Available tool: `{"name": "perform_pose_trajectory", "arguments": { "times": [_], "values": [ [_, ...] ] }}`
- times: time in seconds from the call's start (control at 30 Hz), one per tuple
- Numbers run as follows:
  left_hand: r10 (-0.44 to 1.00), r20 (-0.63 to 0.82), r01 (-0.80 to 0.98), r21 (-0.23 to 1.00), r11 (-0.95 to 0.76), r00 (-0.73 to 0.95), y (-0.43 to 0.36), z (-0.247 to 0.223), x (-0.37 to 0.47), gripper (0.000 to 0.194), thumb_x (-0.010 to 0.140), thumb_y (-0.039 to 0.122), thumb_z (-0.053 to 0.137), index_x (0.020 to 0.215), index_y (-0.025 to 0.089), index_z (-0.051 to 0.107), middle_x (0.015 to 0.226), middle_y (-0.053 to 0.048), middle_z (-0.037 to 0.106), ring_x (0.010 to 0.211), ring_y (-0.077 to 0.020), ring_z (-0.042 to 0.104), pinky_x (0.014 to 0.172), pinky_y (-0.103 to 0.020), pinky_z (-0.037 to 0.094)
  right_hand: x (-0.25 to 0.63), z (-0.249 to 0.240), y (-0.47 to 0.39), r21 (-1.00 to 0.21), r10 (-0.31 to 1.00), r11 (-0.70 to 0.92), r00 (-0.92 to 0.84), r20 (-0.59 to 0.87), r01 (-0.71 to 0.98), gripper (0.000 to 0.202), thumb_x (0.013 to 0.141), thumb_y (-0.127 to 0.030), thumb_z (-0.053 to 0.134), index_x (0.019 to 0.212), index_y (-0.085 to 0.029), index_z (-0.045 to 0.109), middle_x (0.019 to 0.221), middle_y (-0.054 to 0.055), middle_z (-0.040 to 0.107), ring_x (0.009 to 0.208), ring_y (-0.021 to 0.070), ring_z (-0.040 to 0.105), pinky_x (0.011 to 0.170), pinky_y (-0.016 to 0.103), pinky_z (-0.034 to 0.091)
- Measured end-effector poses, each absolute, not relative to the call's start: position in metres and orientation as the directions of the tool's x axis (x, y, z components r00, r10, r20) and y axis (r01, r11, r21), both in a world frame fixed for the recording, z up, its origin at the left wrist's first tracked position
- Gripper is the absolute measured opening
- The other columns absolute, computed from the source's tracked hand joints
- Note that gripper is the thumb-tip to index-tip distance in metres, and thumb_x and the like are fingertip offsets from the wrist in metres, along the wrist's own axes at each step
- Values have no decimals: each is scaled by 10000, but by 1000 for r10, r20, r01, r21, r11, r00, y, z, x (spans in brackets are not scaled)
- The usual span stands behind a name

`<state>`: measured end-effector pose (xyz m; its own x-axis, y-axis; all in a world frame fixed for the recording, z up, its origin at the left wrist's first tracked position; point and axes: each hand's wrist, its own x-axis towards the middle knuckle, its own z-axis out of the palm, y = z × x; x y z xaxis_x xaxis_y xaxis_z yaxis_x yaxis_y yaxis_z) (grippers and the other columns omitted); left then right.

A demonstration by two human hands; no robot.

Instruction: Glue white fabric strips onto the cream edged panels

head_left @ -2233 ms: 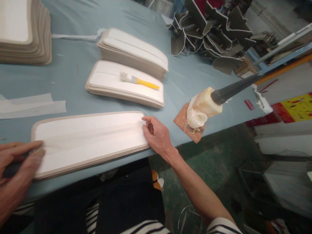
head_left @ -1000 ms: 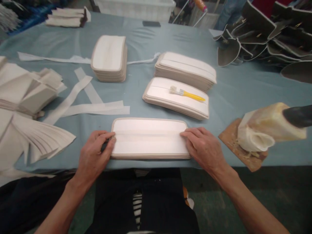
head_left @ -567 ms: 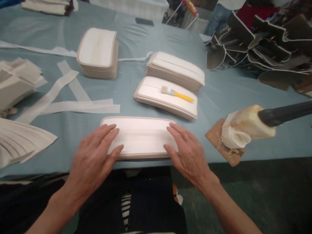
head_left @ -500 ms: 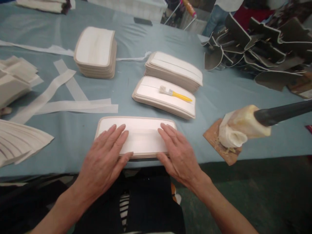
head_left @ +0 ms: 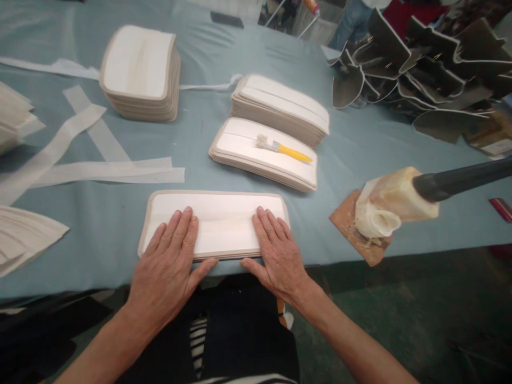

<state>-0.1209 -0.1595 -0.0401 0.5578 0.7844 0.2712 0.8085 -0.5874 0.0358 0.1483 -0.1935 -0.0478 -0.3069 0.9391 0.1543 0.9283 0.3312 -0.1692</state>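
Observation:
A low stack of white panels with beige edges [head_left: 224, 226] lies at the table's front edge. My left hand [head_left: 170, 264] rests flat on its left part, fingers stretched out, thumb along the front edge. On the right part lies my right hand [head_left: 278, 253], also flat, its thumb pointing inward at the front edge. Neither hand grips anything. Behind them, a yellow-handled brush [head_left: 294, 153] lies on a second panel stack [head_left: 240, 138], and a taller stack [head_left: 280, 98] stands just behind that.
Squarish panels [head_left: 138, 64] are piled at the back left, near white strips [head_left: 100, 170]. A glue-crusted container [head_left: 380, 202] with a dark handle sits on a brown board [head_left: 344, 216] to the right. Dark pieces [head_left: 384, 58] fill the back right of the blue-green table [head_left: 200, 128].
The view has shifted slightly. My right hand has slid a little inward over the panel, and both thumbs now lie lower, along the front edge. Both hands remain flat on the stack.

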Motion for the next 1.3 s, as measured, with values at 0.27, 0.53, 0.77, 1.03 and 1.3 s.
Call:
{"name": "perform_pose_trajectory", "arguments": {
  "times": [0.27, 0.53, 0.77, 1.03, 1.3],
  "values": [
    [889, 190, 893, 95, -440, 417, -164, -37, -140, 849, 1097, 575, 286, 1726, 25, 135, 1745, -332, 295, 1611, -490, 351, 1275, -667, 311, 162, -52, -198, -123, 955, 278, -260, 144, 953, 895, 1079, -681, 411, 1665, -6, 374, 1754, 253, 347, 1632, 371, 321, 1317, 545, 253],
    [899, 190, 906, 83, -414, 394, -163, -39, -139, 874, 1085, 602, 200, 1649, -53, 326, 1723, -337, 336, 1591, -481, 394, 1288, -647, 280, 166, -55, -199, -125, 965, 241, -224, 136, 962, 905, 1064, -686, 451, 1672, -20, 371, 1757, 258, 336, 1630, 385, 326, 1304, 564, 271],
    [829, 346, 872, 56, -487, 440, -159, -37, -146, 771, 1089, 544, 246, 1593, -1, 455, 1671, -327, 446, 1595, -492, 382, 1269, -694, 291, 162, -60, -198, -130, 961, 238, -214, 176, 962, 966, 1013, -724, 544, 1653, -15, 407, 1731, 297, 363, 1611, 426, 356, 1278, 614, 317],
    [762, 362, 802, 59, -594, 537, -106, -20, -106, 704, 1100, 473, 274, 1532, 1, 568, 1650, -284, 504, 1543, -484, 464, 1216, -665, 406, 160, -62, -194, -98, 955, 247, -225, 193, 964, 1018, 939, -731, 667, 1624, -7, 458, 1707, 315, 394, 1586, 450, 391, 1262, 630, 346],
    [483, 326, 486, 80, -871, 812, -100, -49, -86, 760, 1030, 677, 488, 1591, 169, 546, 1690, -144, 510, 1587, -348, 435, 1307, -510, 321, 156, -65, -194, -104, 957, 233, -210, 200, 967, 1030, 923, -742, 680, 1622, -17, 464, 1716, 312, 381, 1593, 441, 374, 1273, 637, 319]
  ]
}}
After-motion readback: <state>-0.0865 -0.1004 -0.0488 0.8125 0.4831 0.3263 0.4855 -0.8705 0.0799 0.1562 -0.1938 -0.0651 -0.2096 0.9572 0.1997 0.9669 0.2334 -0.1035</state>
